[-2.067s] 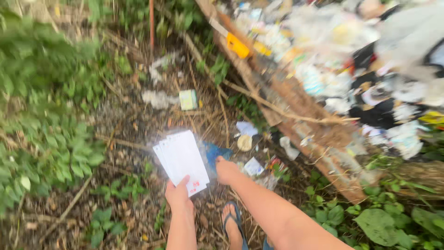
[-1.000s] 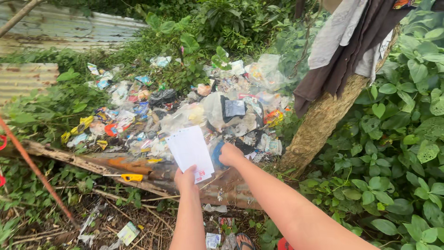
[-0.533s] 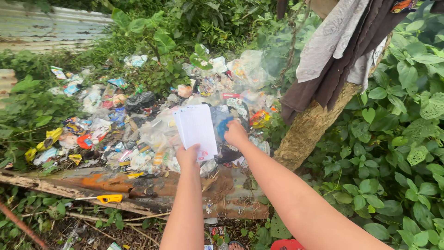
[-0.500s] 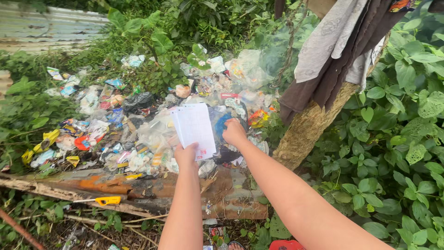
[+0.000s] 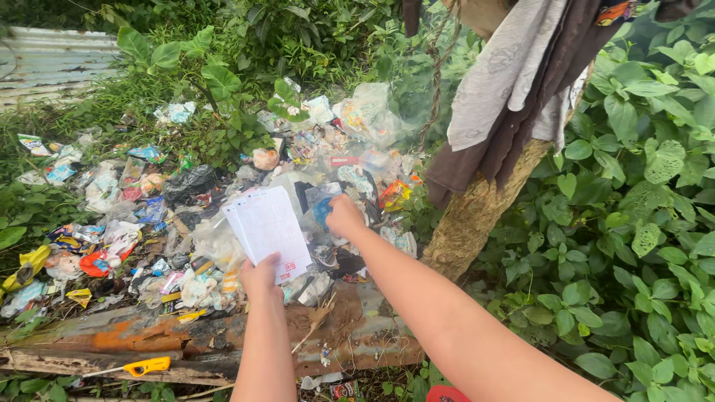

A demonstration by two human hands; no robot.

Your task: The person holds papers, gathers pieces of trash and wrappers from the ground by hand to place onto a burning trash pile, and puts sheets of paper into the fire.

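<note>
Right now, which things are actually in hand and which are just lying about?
In hand:
- papers, gripped by the left hand
- blue item, held in the right hand

Lying about:
- rubbish heap
- yellow cutter
- rusty metal sheet
- cloths on the trunk

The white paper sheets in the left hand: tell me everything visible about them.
The white paper sheets are a thin fanned stack, with several offset edges showing at the left. They look like plain paper with faint print and a small red mark at the bottom right corner. The left hand pinches the bottom edge, holding them up, tilted slightly left, over the rubbish heap. The right hand is alongside, not touching.
</note>
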